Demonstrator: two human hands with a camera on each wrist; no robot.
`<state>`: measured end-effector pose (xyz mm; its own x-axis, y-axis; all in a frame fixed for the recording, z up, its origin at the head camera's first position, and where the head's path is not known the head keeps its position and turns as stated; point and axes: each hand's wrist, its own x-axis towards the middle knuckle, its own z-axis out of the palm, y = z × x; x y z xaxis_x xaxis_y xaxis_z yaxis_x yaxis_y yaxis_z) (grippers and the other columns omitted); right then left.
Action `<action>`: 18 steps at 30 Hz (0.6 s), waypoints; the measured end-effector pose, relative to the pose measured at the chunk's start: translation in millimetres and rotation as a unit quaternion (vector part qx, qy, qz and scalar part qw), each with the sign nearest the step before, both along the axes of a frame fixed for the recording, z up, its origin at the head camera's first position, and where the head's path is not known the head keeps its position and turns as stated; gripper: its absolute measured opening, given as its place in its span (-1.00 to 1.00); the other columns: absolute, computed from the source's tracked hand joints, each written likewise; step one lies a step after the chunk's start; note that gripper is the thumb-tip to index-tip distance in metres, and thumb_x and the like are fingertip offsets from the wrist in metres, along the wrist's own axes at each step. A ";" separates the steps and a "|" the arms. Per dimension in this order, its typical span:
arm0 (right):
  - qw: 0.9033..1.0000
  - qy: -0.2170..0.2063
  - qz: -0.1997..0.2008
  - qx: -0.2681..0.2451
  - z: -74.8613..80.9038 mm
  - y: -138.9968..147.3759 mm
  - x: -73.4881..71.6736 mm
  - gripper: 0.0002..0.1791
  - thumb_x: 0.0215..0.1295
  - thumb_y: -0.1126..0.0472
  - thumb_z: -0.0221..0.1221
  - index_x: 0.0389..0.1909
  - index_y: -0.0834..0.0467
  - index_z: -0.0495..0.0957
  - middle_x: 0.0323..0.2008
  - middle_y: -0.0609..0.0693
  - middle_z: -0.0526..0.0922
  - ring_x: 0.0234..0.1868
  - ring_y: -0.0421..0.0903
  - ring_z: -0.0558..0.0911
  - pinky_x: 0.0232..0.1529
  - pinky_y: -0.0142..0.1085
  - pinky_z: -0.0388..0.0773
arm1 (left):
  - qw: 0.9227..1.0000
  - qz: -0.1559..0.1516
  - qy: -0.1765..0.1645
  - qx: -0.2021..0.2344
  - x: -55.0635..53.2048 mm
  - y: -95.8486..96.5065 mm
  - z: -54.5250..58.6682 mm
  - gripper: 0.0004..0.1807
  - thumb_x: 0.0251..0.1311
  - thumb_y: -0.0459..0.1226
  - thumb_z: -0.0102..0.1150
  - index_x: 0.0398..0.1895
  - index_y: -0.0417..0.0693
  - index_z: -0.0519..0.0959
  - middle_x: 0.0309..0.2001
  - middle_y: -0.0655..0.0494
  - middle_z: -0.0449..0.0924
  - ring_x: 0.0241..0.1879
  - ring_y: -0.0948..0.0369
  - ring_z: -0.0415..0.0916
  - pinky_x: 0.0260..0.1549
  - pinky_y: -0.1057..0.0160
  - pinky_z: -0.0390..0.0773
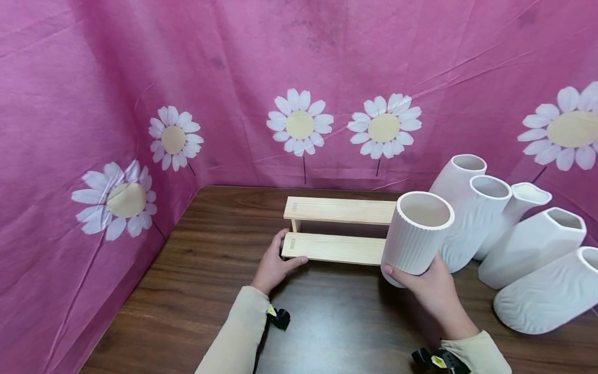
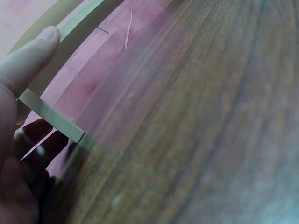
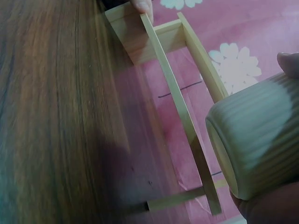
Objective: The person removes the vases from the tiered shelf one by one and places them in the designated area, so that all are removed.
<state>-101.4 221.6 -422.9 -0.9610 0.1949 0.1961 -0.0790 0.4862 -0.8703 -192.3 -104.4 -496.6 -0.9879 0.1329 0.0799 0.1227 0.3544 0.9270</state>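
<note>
A two-tier rack of pale wood (image 1: 334, 248) stands on the dark wooden table. My left hand (image 1: 273, 264) holds its left end, the thumb along the front edge of the lower shelf. The left wrist view shows the other fingers behind the rack's end leg (image 2: 52, 115). My right hand (image 1: 434, 288) grips a white, vertically ribbed vase (image 1: 416, 239) low on its body, mouth up and slightly tilted. In the right wrist view, the vase's base (image 3: 223, 158) is lifted off the table beside the rack (image 3: 180, 105). The vase hides the rack's right end in the head view.
Several other white vases of different shapes stand at the right, among them a wavy-textured vase (image 1: 542, 296), an angular one (image 1: 532, 252) and a tall one (image 1: 478, 218). A pink cloth with daisies (image 1: 233, 78) hangs behind the table (image 1: 196, 291).
</note>
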 end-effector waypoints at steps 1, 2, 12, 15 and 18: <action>1.000 0.002 -0.003 0.002 -0.2 1.5 1.2 -0.10 0.03 0.15 0.55 0.36 0.16 0.27 0.13 0.04 0.50 -0.01 -0.31 0.46 -0.04 -0.49 0.36 | 1.000 0.000 0.000 -0.002 0.0 0.0 -0.2 0.08 -0.03 -0.05 0.59 0.52 -0.06 0.18 0.12 0.02 0.60 0.06 0.15 0.52 0.17 -0.01 0.41; 1.000 0.001 -0.006 0.005 -0.2 2.9 2.4 -0.10 0.03 0.14 0.55 0.35 0.16 0.28 0.12 0.04 0.50 -0.01 -0.31 0.46 -0.04 -0.50 0.36 | 1.000 0.002 -0.001 -0.003 0.1 0.2 -0.2 0.08 -0.04 -0.04 0.59 0.52 -0.06 0.18 0.12 0.03 0.60 0.06 0.15 0.52 0.17 0.00 0.41; 0.999 0.005 -0.038 -0.003 -7.2 12.3 12.1 -0.14 0.01 0.19 0.55 0.30 0.23 0.32 0.02 -0.07 0.54 -0.07 -0.38 0.49 -0.10 -0.61 0.35 | 1.000 0.006 -0.010 -0.005 -0.3 1.1 -0.2 0.09 -0.05 -0.04 0.60 0.53 -0.04 0.18 0.11 0.03 0.59 0.06 0.15 0.52 0.18 0.00 0.40; 0.999 0.002 -0.050 0.000 -9.1 16.1 15.1 -0.16 0.01 0.18 0.55 0.28 0.24 0.33 -0.02 -0.11 0.54 -0.10 -0.40 0.49 -0.12 -0.62 0.34 | 1.000 0.007 -0.009 -0.004 -0.1 1.7 0.7 0.08 -0.04 -0.05 0.60 0.52 -0.04 0.18 0.12 0.02 0.59 0.07 0.15 0.52 0.18 0.00 0.40; 0.998 -0.006 -0.057 0.000 -10.8 19.6 17.0 -0.15 0.02 0.17 0.54 0.30 0.25 0.31 -0.01 -0.07 0.53 -0.11 -0.41 0.48 -0.13 -0.62 0.33 | 1.000 0.005 -0.008 0.000 0.1 1.4 1.5 0.07 -0.03 -0.07 0.59 0.52 -0.05 0.18 0.12 0.01 0.59 0.07 0.14 0.52 0.18 -0.01 0.40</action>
